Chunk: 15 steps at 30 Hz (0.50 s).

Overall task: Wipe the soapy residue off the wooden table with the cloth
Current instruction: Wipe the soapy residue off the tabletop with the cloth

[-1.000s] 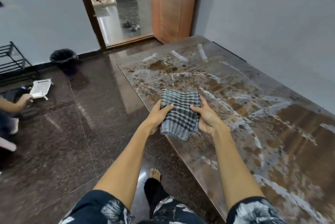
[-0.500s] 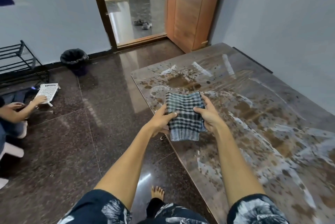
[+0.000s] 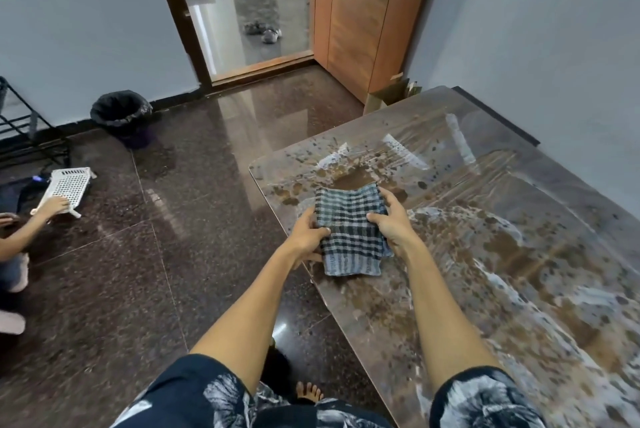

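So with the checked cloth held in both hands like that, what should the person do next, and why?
Probably lower the cloth flat onto the table and start wiping. The left hand and right hand grip its sides near the table's edge, and white soapy residue covers most of the wood beyond.

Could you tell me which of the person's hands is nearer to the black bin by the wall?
Left. The left hand grips the cloth's bin-side edge; the right hand grips its far edge, away from the black bin.
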### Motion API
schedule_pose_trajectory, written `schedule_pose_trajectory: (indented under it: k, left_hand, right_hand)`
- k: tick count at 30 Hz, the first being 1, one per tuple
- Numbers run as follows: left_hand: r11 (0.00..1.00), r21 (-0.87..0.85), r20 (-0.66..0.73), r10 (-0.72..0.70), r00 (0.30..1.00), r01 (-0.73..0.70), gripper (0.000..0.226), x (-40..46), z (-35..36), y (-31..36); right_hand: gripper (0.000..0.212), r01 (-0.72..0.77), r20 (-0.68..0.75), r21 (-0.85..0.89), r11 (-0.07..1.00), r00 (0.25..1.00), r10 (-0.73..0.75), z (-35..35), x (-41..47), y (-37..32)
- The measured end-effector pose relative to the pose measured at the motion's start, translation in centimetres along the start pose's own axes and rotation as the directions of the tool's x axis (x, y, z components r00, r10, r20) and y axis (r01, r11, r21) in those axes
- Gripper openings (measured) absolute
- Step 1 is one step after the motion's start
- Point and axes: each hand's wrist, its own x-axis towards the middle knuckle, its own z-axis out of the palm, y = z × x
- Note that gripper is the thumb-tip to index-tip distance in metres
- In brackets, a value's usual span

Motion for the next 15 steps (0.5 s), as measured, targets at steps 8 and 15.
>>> schedule_pose_trajectory:
  k: [8,15]
  left_hand:
    - [0.996,0.081,0.019,0.039,0.999,-0.040,0.057,7.5,-4.7,3.0]
    - [0.973,0.228,0.039,0.033,0.999,-0.041,0.052,12.5,-9.2,5.6]
  right_hand:
    - [0.065,-0.026,-0.039,-0.076,0.997,0.999,0.024,4.2,6.2,-2.9]
    - [0.065,-0.053,-0.061,-0.138,0.989,0.997,0.045,7.8,10.5,-6.3]
